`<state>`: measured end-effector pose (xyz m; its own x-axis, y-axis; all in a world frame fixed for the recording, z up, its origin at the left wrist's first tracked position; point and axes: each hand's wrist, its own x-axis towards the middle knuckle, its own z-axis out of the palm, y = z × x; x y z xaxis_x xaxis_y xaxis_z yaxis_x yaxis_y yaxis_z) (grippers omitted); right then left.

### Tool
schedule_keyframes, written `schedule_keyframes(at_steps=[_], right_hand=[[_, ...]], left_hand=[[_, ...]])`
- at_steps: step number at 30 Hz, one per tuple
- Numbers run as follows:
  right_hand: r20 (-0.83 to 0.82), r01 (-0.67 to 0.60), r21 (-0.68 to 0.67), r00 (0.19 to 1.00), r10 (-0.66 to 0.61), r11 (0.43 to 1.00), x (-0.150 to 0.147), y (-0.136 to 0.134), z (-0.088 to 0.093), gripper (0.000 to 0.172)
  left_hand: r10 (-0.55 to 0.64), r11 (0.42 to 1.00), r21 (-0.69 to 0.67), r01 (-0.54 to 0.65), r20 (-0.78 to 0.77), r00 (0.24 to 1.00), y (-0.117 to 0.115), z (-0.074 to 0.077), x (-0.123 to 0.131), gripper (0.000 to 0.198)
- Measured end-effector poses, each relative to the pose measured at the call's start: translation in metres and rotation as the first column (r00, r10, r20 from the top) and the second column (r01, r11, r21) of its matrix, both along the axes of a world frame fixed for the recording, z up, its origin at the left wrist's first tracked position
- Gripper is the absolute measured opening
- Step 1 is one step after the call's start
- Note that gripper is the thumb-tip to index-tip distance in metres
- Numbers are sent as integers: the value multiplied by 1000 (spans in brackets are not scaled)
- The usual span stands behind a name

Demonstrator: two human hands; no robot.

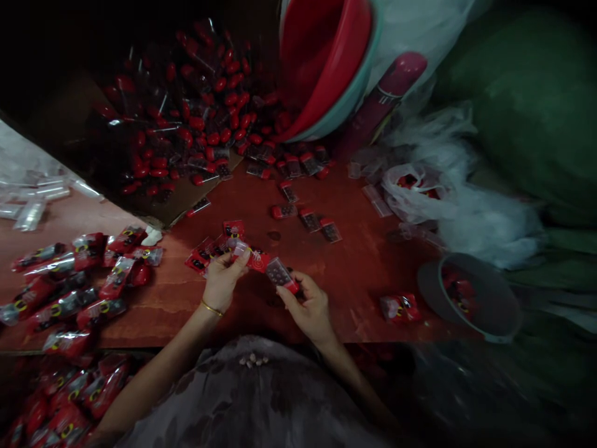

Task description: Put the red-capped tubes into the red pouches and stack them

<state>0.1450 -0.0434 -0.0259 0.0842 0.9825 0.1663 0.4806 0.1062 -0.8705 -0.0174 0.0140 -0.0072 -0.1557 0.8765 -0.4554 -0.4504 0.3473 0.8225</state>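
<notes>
My left hand (222, 279), with a gold bangle on its wrist, pinches a small clear plastic packet (240, 247); a red printed card (258, 261) shows just to its right. Between thumb and fingers, my right hand (310, 305) grips a small clear case with a red end (280, 274), dark pieces inside it. The case is tilted towards the card; whether they touch I cannot tell. Several red printed cards (205, 252) lie on the table beside my left hand. Beyond my hands are loose red-ended cases (308, 219).
An open cardboard box (181, 202) spills red-ended cases at the back left. Red-and-clear packed items (60, 305) are heaped on the left. Nested red and teal basins (342, 68), a spray can (387, 93), plastic bags (420, 193) and a grey tub (431, 292) stand right.
</notes>
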Motion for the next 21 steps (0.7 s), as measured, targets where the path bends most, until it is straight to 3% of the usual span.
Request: schedule_keyframes(at_steps=[4, 15, 21], right_hand=[[76, 44, 60, 996, -48, 997, 1, -1, -2, 25], [112, 16, 95, 993, -27, 995, -5, 2, -5, 23], [54, 29, 70, 998, -33, 997, -7, 3, -8, 22]], left_hand=[[20, 1000, 3, -20, -28, 999, 0, 0, 2, 37], [52, 997, 63, -47, -78, 996, -2, 1, 4, 37], [51, 999, 17, -51, 16, 999, -3, 5, 11, 42]])
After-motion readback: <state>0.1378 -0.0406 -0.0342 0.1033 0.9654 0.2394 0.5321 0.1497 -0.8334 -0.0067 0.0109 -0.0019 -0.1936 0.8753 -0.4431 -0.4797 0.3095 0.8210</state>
